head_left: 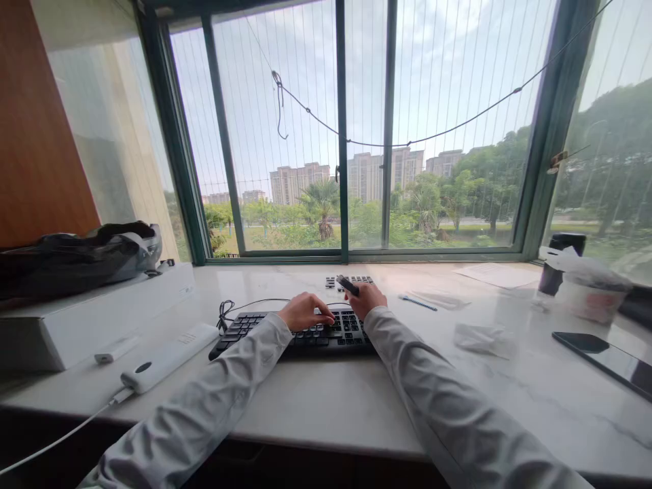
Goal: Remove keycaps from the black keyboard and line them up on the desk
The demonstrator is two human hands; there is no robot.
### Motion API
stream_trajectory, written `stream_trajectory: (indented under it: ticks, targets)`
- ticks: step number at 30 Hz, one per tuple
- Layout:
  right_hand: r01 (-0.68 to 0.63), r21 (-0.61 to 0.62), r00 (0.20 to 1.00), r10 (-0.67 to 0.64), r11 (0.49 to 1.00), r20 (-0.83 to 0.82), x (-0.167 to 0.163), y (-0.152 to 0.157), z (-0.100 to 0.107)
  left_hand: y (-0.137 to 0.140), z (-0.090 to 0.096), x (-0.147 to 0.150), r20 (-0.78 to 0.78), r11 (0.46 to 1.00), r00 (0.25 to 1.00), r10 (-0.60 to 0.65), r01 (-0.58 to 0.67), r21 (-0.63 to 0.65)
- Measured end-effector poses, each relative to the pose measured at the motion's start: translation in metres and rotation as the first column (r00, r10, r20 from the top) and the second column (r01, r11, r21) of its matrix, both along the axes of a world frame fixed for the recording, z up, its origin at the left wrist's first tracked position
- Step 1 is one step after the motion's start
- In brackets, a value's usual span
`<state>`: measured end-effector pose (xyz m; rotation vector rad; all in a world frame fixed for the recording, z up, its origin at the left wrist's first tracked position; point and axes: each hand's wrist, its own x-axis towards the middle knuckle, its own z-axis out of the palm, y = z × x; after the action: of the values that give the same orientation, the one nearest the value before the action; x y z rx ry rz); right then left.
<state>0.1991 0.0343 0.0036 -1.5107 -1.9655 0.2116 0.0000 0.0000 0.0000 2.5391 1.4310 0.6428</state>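
Observation:
A black keyboard [326, 345] lies on the white marbled desk, partly covered by both hands. My left hand [305, 312] is over its middle keys, fingers bent down and drawn together at a key; whether a keycap is between them is too small to tell. My right hand [369, 299] is closed around a short, thick black tool [348, 285], whose end points up and away to the left; its exact kind does not show. Just beyond the right hand, small black keycaps [333, 281] are laid out in rows on the desk.
Right of the hands lie a thin blue stick [418, 303], a crumpled clear wrapper [483, 338] and a phone [606, 356]. A plastic-wrapped tub [591, 295] stands beyond. To the left are a white power strip [168, 356], a white box [112, 312] and the keyboard's coiled cable [224, 314].

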Motion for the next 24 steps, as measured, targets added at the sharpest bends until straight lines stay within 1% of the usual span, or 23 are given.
stream_trajectory:
  ticks: [2, 3, 4, 5, 6, 7, 9, 10, 12, 14, 16, 21, 24]
  targets:
    - [-0.111, 0.005, 0.973, 0.110, 0.994, -0.204, -0.007, 0.002, -0.007, 0.000, -0.005, -0.001, 0.025, 0.998, 0.998, -0.064, 0.065, -0.015]
    - [-0.176, 0.006, 0.933, 0.169, 0.984, -0.318, -0.011, 0.004, -0.010, 0.000, -0.007, -0.002, 0.034, 0.996, 0.996, -0.086, 0.087, -0.016]
    - [-0.242, -0.002, 0.872, 0.216, 0.970, -0.440, -0.015, 0.005, -0.014, 0.000, -0.008, -0.002, 0.041, 0.994, 0.994, -0.106, 0.106, -0.019]
    - [-0.306, -0.019, 0.789, 0.242, 0.952, -0.564, -0.018, 0.007, -0.018, 0.000, -0.010, -0.002, 0.049, 0.992, 0.991, -0.123, 0.125, -0.022]
    - [-0.367, -0.037, 0.691, 0.246, 0.929, -0.680, -0.021, 0.008, -0.021, 0.000, -0.011, -0.002, 0.061, 0.990, 0.988, -0.139, 0.141, -0.025]
    - [-0.423, -0.051, 0.584, 0.229, 0.905, -0.779, -0.024, 0.008, -0.024, 0.000, -0.013, -0.002, 0.076, 0.988, 0.986, -0.150, 0.153, -0.030]
    - [-0.504, -0.068, 0.391, 0.157, 0.861, -0.907, -0.027, 0.007, -0.027, -0.001, -0.015, -0.001, 0.112, 0.986, 0.982, -0.151, 0.158, -0.052]
    - [-0.531, -0.076, 0.318, 0.116, 0.844, -0.941, -0.029, 0.006, -0.027, -0.001, -0.016, 0.000, 0.131, 0.985, 0.980, -0.147, 0.156, -0.067]
    - [-0.561, -0.096, 0.217, 0.034, 0.822, -0.976, -0.030, 0.002, -0.027, -0.001, -0.016, 0.000, 0.166, 0.982, 0.976, -0.140, 0.158, -0.104]
    - [-0.581, -0.114, 0.154, -0.029, 0.806, -0.988, -0.031, -0.003, -0.025, -0.001, -0.017, 0.000, 0.202, 0.977, 0.969, -0.139, 0.168, -0.135]
    - [-0.594, -0.128, 0.121, -0.070, 0.795, -0.990, -0.033, -0.006, -0.025, 0.000, -0.017, 0.000, 0.224, 0.972, 0.966, -0.132, 0.170, -0.161]
    - [-0.608, -0.161, 0.111, -0.117, 0.777, -0.987, -0.037, -0.011, -0.027, 0.002, -0.018, -0.001, 0.219, 0.972, 0.970, -0.101, 0.143, -0.187]
    - [-0.600, -0.163, 0.105, -0.124, 0.784, -0.987, -0.039, -0.012, -0.028, 0.003, -0.019, -0.001, 0.230, 0.970, 0.969, -0.093, 0.141, -0.200]
